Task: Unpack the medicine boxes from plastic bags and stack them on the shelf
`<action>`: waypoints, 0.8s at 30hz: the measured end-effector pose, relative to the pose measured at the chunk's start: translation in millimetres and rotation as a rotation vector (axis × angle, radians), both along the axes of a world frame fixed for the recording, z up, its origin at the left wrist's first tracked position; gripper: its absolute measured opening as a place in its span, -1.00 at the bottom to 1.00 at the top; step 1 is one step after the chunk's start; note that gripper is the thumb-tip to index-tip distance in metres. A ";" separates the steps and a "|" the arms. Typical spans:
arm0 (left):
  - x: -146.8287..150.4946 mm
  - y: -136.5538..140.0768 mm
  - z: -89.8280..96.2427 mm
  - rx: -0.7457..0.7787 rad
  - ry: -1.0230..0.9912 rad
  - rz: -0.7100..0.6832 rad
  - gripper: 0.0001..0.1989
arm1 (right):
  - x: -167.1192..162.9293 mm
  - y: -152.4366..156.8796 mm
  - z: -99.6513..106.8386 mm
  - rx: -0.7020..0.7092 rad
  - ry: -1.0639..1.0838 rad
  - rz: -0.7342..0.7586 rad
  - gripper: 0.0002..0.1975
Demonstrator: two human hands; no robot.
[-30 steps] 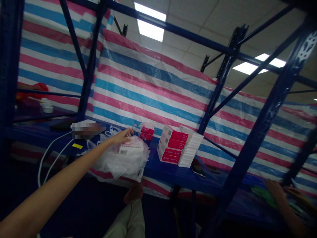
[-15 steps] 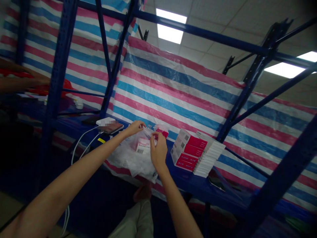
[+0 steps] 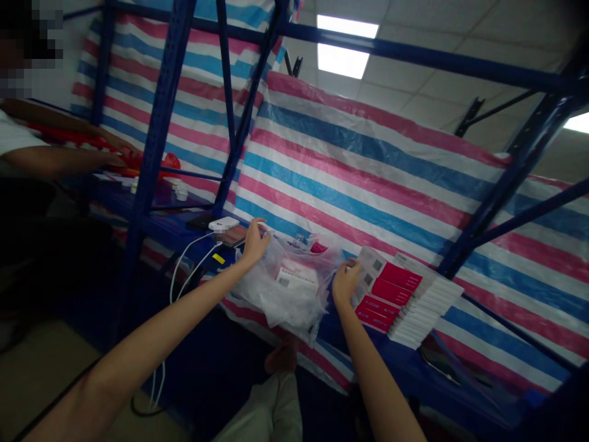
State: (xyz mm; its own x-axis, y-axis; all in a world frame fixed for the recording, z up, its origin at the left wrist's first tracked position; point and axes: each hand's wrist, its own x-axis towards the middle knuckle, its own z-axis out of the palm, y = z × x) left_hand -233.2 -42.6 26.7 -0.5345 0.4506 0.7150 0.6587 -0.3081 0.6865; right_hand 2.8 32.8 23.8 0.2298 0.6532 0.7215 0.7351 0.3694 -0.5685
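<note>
A clear plastic bag (image 3: 257,288) is spread out on the blue shelf before me. My left hand (image 3: 256,243) pinches its left edge, fingers curled. At the opposite side, my right hand (image 3: 346,283) has its fingers bent around the bag's right edge, close to a stack of red and white boxes (image 3: 384,294). Between my hands, a white box (image 3: 298,279) with a barcode lies on or within the film; I cannot tell which. Behind it, a small red item (image 3: 318,247) shows partly through the plastic.
White thin boxes (image 3: 427,304) are stacked right of the red ones. A phone (image 3: 234,236) and white charger (image 3: 223,223) with cables (image 3: 184,258) lie left. Blue rack posts (image 3: 159,116) frame the shelf. Another person's arms (image 3: 69,156) reach over red material at far left.
My hands have moved apart, left and right, drawing the plastic bag wide between them. The camera view has turned left, bringing more of the other person into sight.
</note>
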 end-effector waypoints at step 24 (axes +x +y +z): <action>13.3 -35.5 -39.3 -0.455 1.079 -0.186 -0.69 | 38.5 -34.7 -21.7 -0.088 -0.922 0.401 -0.75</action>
